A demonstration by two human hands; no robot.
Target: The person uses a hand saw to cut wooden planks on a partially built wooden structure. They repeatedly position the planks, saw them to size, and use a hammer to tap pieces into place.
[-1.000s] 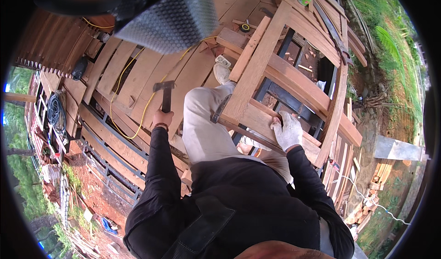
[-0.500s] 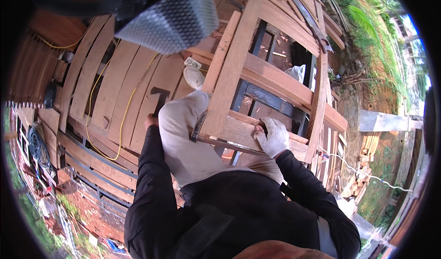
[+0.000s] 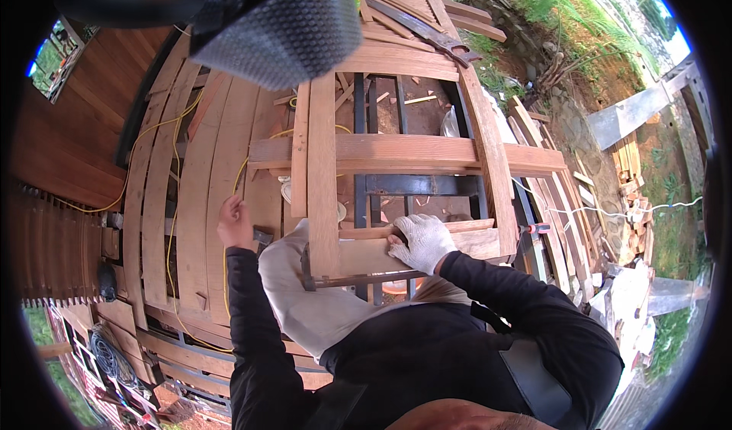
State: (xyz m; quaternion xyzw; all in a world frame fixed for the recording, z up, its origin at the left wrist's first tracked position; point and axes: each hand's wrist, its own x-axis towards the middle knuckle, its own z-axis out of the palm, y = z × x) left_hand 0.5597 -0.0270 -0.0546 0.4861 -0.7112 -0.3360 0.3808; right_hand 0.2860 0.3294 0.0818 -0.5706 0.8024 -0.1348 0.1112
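Resting under right hand (image 3: 422,241): wooden frame (image 3: 324,194)

wooden frame (image 3: 396,152) on planks (image 3: 206,194), left hand (image 3: 235,223) left, right hand (image 3: 422,241) on frame

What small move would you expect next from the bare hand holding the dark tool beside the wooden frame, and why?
Probably the bare left hand swings the dark hammer-like tool in toward the pale wooden frame. The white-gloved right hand presses flat on the frame's lower rail, seemingly steadying it, while the tool hangs off to the side, apart from the wood.
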